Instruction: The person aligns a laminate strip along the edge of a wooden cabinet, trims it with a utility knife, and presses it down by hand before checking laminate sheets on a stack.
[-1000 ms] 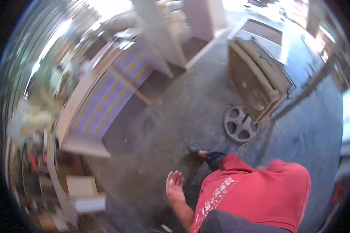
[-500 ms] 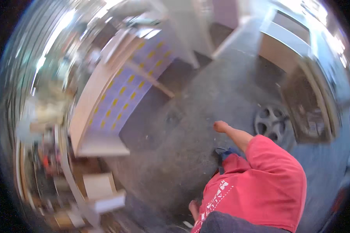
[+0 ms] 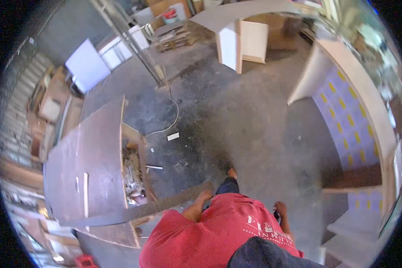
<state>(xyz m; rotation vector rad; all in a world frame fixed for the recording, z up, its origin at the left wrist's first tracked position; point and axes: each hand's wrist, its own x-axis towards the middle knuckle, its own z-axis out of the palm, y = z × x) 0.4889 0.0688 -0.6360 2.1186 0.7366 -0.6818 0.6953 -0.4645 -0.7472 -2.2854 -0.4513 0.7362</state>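
Observation:
My left hand (image 3: 205,195) hangs low at my left side, its fingers curled in, with nothing visible in it. It is nearest to the close edge of a large brown wooden cabinet (image 3: 91,156) lying on the floor. On the other side of my red shirt, my right hand (image 3: 280,208) hangs with its fingers loosely bent and a little apart. Something small and dark shows just below that hand; whether it touches it, I cannot tell. One bare foot (image 3: 231,172) is stepping forward on the dark concrete floor (image 3: 254,134).
A curved wooden unit (image 3: 357,62) with a lilac, yellow-marked panel stands at right. Ahead is a grey curved-top counter (image 3: 241,13) with white and wood supports. A metal post (image 3: 138,49), a cable (image 3: 177,114) and offcuts (image 3: 173,136) lie left of centre. Pallets (image 3: 176,40) stand farther back.
My view has swung far to the left. The lilac-panelled unit has shifted from left to right, and the brown cabinet, post and pallets have come into view. My right arm has lowered.

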